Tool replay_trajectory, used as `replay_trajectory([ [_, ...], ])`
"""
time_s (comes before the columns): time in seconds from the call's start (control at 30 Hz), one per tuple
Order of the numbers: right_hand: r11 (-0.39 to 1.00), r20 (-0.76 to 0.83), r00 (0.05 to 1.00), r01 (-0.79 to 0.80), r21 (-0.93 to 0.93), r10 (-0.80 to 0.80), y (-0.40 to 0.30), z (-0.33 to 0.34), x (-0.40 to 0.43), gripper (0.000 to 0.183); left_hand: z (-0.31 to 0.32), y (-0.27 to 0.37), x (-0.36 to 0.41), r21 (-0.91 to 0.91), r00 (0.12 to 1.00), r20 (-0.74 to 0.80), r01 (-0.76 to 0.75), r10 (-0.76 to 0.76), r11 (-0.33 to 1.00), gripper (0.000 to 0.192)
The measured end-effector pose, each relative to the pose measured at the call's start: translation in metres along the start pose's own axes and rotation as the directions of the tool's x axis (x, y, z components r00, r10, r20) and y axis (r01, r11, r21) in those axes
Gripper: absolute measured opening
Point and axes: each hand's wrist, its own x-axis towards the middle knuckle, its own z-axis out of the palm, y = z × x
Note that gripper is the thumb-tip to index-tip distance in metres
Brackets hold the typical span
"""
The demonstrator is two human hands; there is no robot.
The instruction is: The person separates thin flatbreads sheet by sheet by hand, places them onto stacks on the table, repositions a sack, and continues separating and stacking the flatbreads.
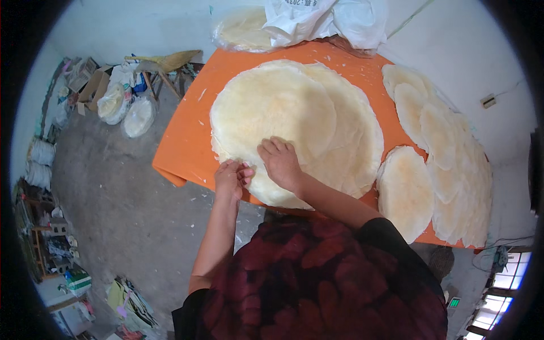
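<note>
Large thin round flatbreads (272, 102) lie in an overlapping pile on an orange cloth-covered table (187, 140). At the pile's near left edge is my left hand (233, 176), its thumb and fingertips together at the rim of a flatbread; whether they pinch it cannot be told. My right hand (280, 161) rests palm down on the top flatbread, fingers slightly curled, just right of my left hand. To the right, a smaller stack of pale flatbreads (406, 193) sits beside a long row of overlapping ones (442, 131).
Behind the pile, white plastic bags (323, 21) and a bagged flatbread stack (244, 29) stand against the wall. A straw broom (176, 60), cardboard box (94, 88) and plastic-wrapped bundles (139, 115) are at the left. Pale scraps dot the cloth and floor.
</note>
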Motion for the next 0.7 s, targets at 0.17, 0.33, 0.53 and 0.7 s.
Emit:
replay_trajectory([
  [0.17, 0.998, -0.042, 0.999, 0.035, 0.052, -0.033, -0.008, -0.004, 0.000, 0.029, 0.013, 0.009, -0.005, -0.006, 0.996, 0.011, 0.090, -0.090, 0.996, 0.021],
  [0.33, 0.992, -0.004, 1.000, -0.025, 0.127, 0.026, -0.006, -0.012, -0.001, 0.028, 0.008, 0.014, 0.015, 0.017, 0.990, 0.123, 0.066, -0.068, 0.998, 0.028],
  [0.53, 0.896, 0.129, 0.946, -0.324, 0.303, 0.298, 0.097, -0.042, 0.070, 0.020, 0.039, 0.028, -0.011, 0.009, 0.967, 0.254, 0.028, -0.030, 1.000, 0.024],
  [0.7, 0.975, -0.220, 0.950, -0.209, 0.080, 0.222, 0.104, -0.184, 0.125, 0.017, 0.041, -0.004, -0.012, 0.012, 0.949, 0.298, 0.105, -0.104, 0.994, 0.018],
])
